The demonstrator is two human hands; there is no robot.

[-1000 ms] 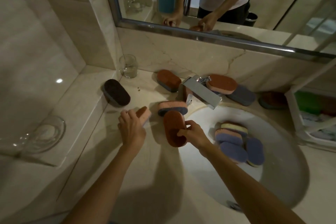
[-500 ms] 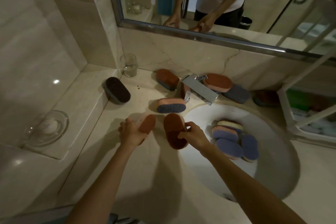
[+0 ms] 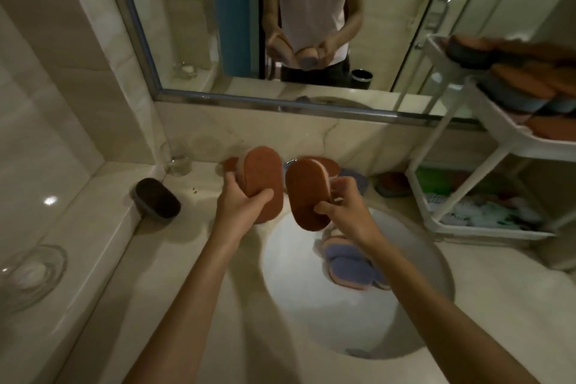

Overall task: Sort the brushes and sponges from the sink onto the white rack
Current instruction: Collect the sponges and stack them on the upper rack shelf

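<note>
Head view: our left hand (image 3: pixel 240 206) grips one brown sponge (image 3: pixel 265 174), and our right hand (image 3: pixel 343 212) pinches a second brown sponge (image 3: pixel 307 193), both above the sink (image 3: pixel 296 290) at its far rim. We judge them light and squashy, best held across the narrow sides. The white rack (image 3: pixel 536 151) stands at the desk's right edge.

Two rust sponges (image 3: pixel 263 178) upright over sink (image 3: pixel 311 321), purple sponges (image 3: pixel 349 268) inside

Dim bathroom with glossy cream marble walls (image 3: pixel 37 134). A large metal-framed mirror (image 3: pixel 193 25) hangs above a pale stone table (image 3: pixel 140 290). On the left, a raised ledge (image 3: pixel 93 227) carries a clear glass dish (image 3: pixel 31 274); a glass tumbler (image 3: pixel 179 162) stands in the corner. A bright glint shows on the ledge.
</note>
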